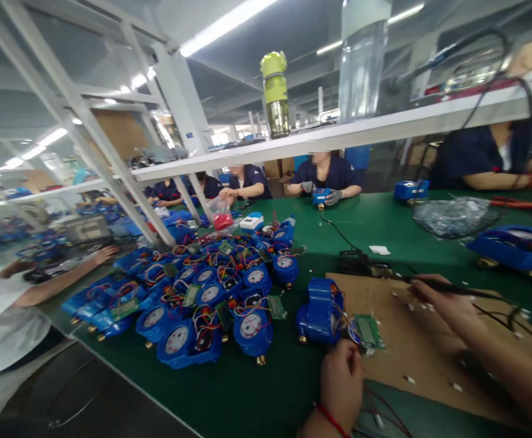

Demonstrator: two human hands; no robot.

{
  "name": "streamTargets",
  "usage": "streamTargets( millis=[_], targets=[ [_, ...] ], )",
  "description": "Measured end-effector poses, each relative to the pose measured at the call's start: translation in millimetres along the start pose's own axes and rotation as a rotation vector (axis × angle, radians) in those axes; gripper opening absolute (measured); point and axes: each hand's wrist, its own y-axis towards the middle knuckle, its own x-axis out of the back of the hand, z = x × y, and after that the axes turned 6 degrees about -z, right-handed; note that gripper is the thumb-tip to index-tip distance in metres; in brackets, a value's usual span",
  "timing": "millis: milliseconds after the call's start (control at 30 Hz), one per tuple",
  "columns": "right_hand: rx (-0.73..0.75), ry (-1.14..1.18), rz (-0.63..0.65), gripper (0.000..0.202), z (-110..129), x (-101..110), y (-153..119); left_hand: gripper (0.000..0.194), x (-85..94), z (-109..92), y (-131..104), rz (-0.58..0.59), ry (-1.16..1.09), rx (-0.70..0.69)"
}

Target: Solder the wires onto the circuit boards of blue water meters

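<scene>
My right hand grips a soldering iron by its dark handle, over the cardboard sheet. The iron points left toward a dark stand-like piece behind the sheet. My left hand, a red cord at its wrist, is closed at the sheet's left edge, just below a green circuit board with a display. What its fingertips pinch is hidden. Coloured wires run from the board to a blue water meter lying on the green table.
Many blue meters with loose wires and boards crowd the table at left. Small white bits dot the cardboard. At right lie a clear plastic bag and another blue meter. Co-workers sit opposite and at left; a shelf with bottles crosses above.
</scene>
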Motion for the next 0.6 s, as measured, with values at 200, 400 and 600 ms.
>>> streamTargets(
  millis=[200,400,600],
  targets=[
    [-0.178,0.226,-0.193,0.014,-9,-5,33,0.022,-2.9,6,3,0.044,-0.007,-0.014],
    [-0.255,0.293,-0.209,0.009,-22,-21,43,0.022,-2.9,1,1,0.052,0.0,0.016],
    [-0.241,0.198,-0.215,0.005,-37,-18,39,0.021,-6.8,3,1,0.02,-0.009,0.066]
  ],
)
